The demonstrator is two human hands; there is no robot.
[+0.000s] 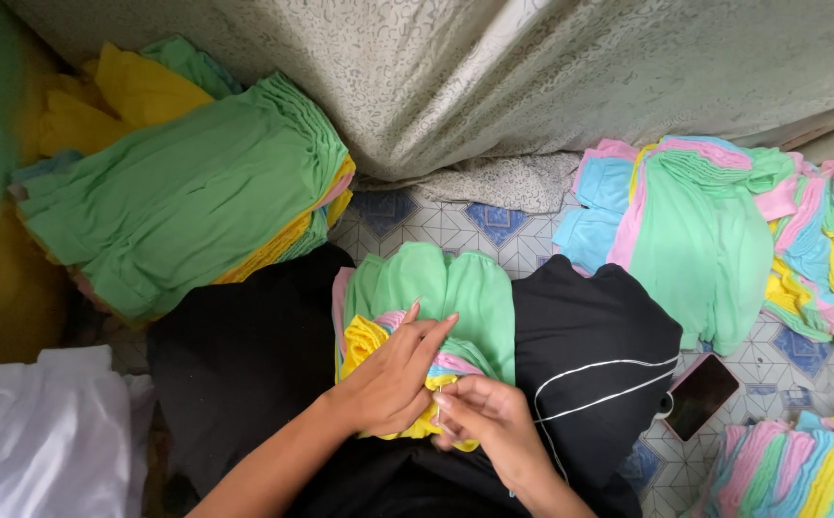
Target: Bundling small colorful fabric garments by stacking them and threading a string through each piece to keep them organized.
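- The right hand (493, 422) is nearest the camera, low in the middle; its fingers curl in and pinch the near edge of a small bundle (431, 317) of thin folded cloths.
- The left hand (393, 379) lies flat on the same bundle just beside the right, fingers together and stretched forward, pressing the cloth down; the two hands touch at the fingertips.
- The bundle rests on the lap, on black cloth (589, 355), between the knees. Its top layers are light green; pink, blue and yellow edges show under the hands.
- A thin white cord (609, 379) runs across the black cloth on the right.
- A dark phone (702, 395) lies on the patterned tile floor (455, 225) just beside the right knee, tilted, screen dark.
- To the right, a big fanned pile (714, 240) of the same cloths: green on top, with blue and pink beneath it, and striped pink, yellow, blue and green rows reaching the edge.
- Another striped pile (800, 470) sits in the lower right corner, partly cut off.
- To the left, a thick green stack (187, 192) with yellow and pink layers at its lower edge; more yellow cloth (119, 96) lies behind it.
- White fabric (43, 432) fills the lower left corner.
- A pale lace-patterned sheet (532, 77) hangs across the top, its hem touching the floor.
- No labels, packages or containers can be made out.
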